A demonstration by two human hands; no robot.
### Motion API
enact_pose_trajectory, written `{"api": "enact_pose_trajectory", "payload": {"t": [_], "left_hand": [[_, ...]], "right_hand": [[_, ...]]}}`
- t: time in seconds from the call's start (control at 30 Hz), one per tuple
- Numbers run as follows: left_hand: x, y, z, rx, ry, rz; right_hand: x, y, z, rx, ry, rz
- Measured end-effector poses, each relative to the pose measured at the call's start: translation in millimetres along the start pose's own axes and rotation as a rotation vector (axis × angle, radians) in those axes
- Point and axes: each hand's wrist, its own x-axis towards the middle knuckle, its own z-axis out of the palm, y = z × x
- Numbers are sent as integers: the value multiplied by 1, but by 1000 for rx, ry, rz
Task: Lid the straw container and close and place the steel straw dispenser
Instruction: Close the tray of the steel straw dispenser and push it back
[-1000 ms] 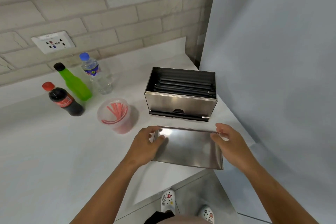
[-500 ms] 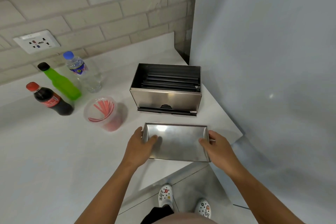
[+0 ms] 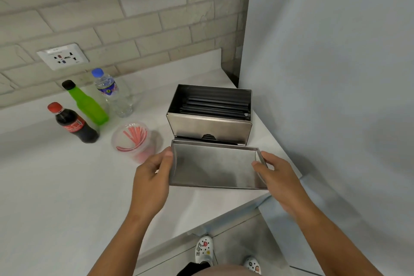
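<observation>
The steel straw dispenser [image 3: 209, 126] stands open on the white counter near the right wall, with dark straws lying inside. Its steel lid [image 3: 215, 167] is held just in front of it, hollow side facing me and tilted up off the counter. My left hand [image 3: 152, 177] grips the lid's left end and my right hand [image 3: 276, 173] grips its right end. Left of the dispenser stands a clear round straw container [image 3: 132, 141] holding red straws; it looks to have a clear lid on top, though I cannot be sure.
Three bottles stand at the back left: a cola bottle [image 3: 72, 124], a green bottle [image 3: 87, 103] and a water bottle [image 3: 112, 94]. A wall socket [image 3: 62, 56] sits on the brick wall. A grey wall [image 3: 324, 74] borders the right. The counter edge [image 3: 201, 223] runs diagonally below my hands.
Both hands have lifted the steel lid off the counter and tipped it up, bringing its far edge close to the dispenser's front. The dispenser and bottles have stayed put.
</observation>
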Motion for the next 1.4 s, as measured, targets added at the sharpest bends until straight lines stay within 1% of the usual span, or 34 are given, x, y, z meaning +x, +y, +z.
{"api": "enact_pose_trajectory", "payload": {"t": [0.1, 0.13, 0.2, 0.27, 0.33, 0.37, 0.47, 0.57, 0.63, 0.73, 0.87, 0.93, 1.03, 1.2, 1.3, 1.4], "left_hand": [[-1, 3, -9, -85, -13, 50], [0, 2, -12, -81, -14, 86], [0, 1, -16, 7, -37, 184], [3, 0, -16, 69, -93, 263], [7, 0, -13, 54, -159, 305], [11, -1, -12, 44, -164, 315], [22, 0, -9, 36, -84, 343], [32, 4, -7, -50, -5, 313], [38, 7, -4, -120, 41, 281], [46, 17, -3, -151, 107, 246], [60, 27, -1, -140, 164, 140], [69, 30, -1, -122, 146, 84], [82, 29, -3, -62, 83, 58], [110, 28, -9, 95, 36, 101], [128, 28, -12, 130, 25, 133], [143, 31, -12, 141, 52, 138]], "right_hand": [[5, -3, -6, 36, -65, 34], [7, -4, -7, 96, -92, 60], [6, -8, -10, 256, -141, 135], [2, -14, -10, 372, -210, 211], [-3, -17, -9, 470, -254, 259], [-5, -18, -9, 509, -255, 267], [-12, -25, -10, 619, -243, 262], [-16, -31, -10, 693, -193, 229], [-16, -33, -10, 644, -177, 169], [-20, -36, -5, 537, -158, 71], [-26, -39, 0, 232, -52, -215], [-24, -42, 4, 103, -32, -298], [-15, -48, 9, -25, 51, -339], [3, -67, 12, -76, 190, -349], [16, -77, 12, -106, 191, -344], [29, -89, 15, -120, 192, -331]]}}
